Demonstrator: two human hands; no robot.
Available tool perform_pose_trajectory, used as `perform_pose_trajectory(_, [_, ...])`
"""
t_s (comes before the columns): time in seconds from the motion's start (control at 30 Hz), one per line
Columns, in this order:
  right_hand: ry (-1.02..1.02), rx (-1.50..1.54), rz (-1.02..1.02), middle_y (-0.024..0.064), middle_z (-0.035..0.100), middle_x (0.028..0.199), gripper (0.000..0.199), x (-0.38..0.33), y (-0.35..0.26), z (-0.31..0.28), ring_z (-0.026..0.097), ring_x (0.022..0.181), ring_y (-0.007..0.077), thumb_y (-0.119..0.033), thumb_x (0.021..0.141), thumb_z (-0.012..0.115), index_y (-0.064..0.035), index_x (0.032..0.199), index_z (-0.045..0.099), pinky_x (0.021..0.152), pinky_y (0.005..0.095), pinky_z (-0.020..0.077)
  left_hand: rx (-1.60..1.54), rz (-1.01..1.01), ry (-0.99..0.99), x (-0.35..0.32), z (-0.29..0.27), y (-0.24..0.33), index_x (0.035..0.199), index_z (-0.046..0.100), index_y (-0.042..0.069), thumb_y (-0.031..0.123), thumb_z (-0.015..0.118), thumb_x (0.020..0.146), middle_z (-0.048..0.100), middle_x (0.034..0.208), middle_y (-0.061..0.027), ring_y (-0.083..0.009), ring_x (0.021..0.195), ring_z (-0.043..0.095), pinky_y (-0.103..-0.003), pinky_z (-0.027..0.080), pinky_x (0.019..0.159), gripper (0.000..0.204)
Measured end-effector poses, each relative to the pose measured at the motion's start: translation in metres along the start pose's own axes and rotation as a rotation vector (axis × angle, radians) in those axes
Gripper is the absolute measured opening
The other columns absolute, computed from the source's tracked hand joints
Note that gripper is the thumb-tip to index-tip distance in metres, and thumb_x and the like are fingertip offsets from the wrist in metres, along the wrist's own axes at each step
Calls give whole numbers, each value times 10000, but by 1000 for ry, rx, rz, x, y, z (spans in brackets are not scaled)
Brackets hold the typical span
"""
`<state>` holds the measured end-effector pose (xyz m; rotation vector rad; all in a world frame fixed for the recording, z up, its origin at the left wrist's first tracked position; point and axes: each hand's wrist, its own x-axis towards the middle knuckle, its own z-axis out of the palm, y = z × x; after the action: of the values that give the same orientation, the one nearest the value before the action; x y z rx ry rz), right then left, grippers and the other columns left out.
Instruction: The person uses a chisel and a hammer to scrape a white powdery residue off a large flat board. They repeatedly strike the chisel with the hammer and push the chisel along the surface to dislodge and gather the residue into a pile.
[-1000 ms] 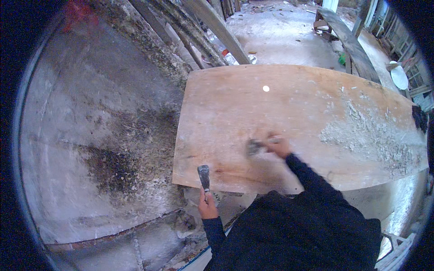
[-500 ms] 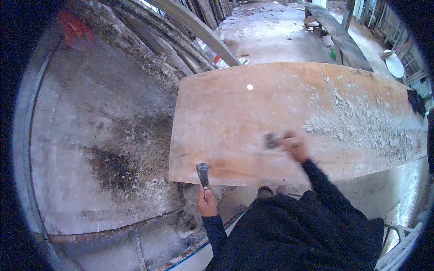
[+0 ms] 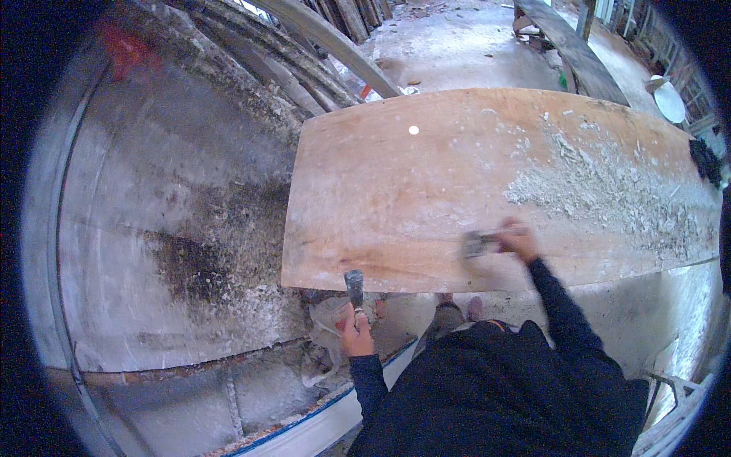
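Observation:
A large plywood board (image 3: 426,190) lies flat in front of me, with white scraped flakes (image 3: 609,183) spread over its right part. My right hand (image 3: 519,238) is shut on a scraper (image 3: 478,244) whose blade rests on the board near its front edge. My left hand (image 3: 356,333) hangs below the board's front edge and grips a second scraper (image 3: 354,288) with its blade pointing up toward the edge. Both arms wear dark sleeves.
A dirty concrete floor (image 3: 175,251) with dark debris lies to the left. Curved planks (image 3: 320,46) lean at the back. A long wooden bench (image 3: 571,46) stands at the far right, near a white round object (image 3: 668,99). My shoes (image 3: 457,312) show under the board.
My right hand has slid the scraper rightward along the board near its front edge. The left hand has stayed below the edge.

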<state>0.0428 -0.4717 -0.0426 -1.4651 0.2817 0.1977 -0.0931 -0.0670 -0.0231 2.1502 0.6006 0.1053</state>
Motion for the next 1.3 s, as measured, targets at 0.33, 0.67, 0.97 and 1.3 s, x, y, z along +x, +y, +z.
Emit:
perform_pose_trajectory(0.33, [609,-866,-536,27,526,586,86,-89,-41,-176,511,530,105,-130,744,568,-51,725,544,466,257,414,-21,8,-144,16,29,32,1228,435,31,276,502,836,579,761,-90,-142,642,527,-279,427,602,467])
perform_pose_trajectory(0.67, [-225,-248,-491,72,613,811,264,-12,20,286,582,767,189,-263,747,635,-85,935,589,697,317,456,-90,76,-68,74,-22,61,1252,419,71,232,485,851,476,625,-4,-100,547,445,-259,392,519,438])
perform_pose_trajectory(0.97, [-170,21,150,36,591,705,181,-29,24,115,584,604,120,-178,745,658,-52,831,560,531,243,482,163,164,-149,116,-32,36,1226,449,121,292,502,829,604,877,-148,-249,720,584,-329,444,644,436])
perform_pose_trajectory(1.3, [980,-706,-121,0,492,562,117,-166,-21,-199,477,486,85,-205,755,548,-93,744,513,427,229,400,340,859,-1080,98,-2,181,1233,417,142,241,447,808,594,821,-210,-366,789,568,-415,453,712,438])
